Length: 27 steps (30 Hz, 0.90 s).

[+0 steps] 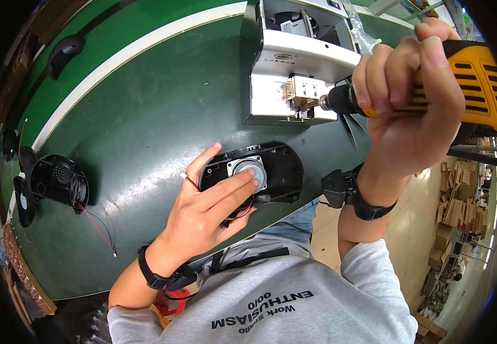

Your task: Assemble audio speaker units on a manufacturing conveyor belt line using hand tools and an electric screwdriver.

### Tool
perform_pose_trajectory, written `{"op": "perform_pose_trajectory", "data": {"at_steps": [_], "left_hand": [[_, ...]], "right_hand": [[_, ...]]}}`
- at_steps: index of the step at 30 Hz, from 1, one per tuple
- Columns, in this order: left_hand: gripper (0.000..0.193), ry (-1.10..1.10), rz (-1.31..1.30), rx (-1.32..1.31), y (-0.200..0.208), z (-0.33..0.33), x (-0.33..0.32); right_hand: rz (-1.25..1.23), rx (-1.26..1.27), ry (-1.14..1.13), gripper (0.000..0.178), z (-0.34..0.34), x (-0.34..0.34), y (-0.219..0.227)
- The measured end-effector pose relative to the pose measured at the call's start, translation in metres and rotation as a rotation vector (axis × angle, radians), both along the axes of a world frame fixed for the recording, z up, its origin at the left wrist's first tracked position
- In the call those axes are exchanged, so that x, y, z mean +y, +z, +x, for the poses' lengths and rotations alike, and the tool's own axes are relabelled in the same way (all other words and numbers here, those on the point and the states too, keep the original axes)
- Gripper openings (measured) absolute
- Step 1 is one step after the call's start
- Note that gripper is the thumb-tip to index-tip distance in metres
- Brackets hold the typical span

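Observation:
My left hand (208, 198) lies over a black plastic housing (286, 172) on the bench, gripping its left end. Two of its fingers press on a round silver speaker (258, 165) seated in the housing, and thin red and black wires run beside them. Raised at the upper right, my right hand (406, 94) is wrapped round a yellow and black power screwdriver (480, 80). The tool points left, and its tip meets the front outlet of a metal screw feeder (294, 49). Whether a screw is on the tip cannot be made out.
The green bench top (139, 137) has a white strip (145, 40) along its far side. At the left sit another black housing (59, 178) with trailing wires and further black parts. A black curved part (65, 54) lies far left. Cardboard pieces (460, 195) are stacked at right.

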<state>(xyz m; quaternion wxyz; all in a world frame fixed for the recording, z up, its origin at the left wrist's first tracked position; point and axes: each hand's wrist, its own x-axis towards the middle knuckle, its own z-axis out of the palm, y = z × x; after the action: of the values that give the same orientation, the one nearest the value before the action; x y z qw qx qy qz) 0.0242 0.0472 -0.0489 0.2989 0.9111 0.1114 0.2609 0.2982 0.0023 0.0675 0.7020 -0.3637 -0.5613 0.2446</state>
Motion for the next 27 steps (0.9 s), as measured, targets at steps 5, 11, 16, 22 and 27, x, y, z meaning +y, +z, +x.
{"op": "perform_pose_trajectory", "data": {"at_steps": [5, 11, 16, 22, 27], "left_hand": [[0.046, 0.011, -0.003, 0.003, 0.001, 0.001, 0.000], [0.045, 0.013, -0.013, 0.003, 0.003, 0.001, -0.001], [0.043, 0.019, -0.023, 0.002, 0.004, 0.001, -0.001], [0.045, 0.032, -0.024, -0.002, 0.003, 0.000, -0.004], [0.044, 0.039, 0.008, -0.020, 0.002, -0.001, -0.003]], "right_hand": [[0.010, 0.022, 0.014, 0.032, -0.002, -0.001, 0.001], [0.010, 0.005, 0.026, 0.032, -0.003, -0.002, 0.000], [-0.002, 0.004, -0.056, 0.028, -0.014, -0.004, 0.001], [0.027, 0.134, -0.064, 0.028, -0.032, -0.002, -0.011], [-0.162, -0.001, -0.215, 0.036, -0.037, -0.008, -0.003]]}}
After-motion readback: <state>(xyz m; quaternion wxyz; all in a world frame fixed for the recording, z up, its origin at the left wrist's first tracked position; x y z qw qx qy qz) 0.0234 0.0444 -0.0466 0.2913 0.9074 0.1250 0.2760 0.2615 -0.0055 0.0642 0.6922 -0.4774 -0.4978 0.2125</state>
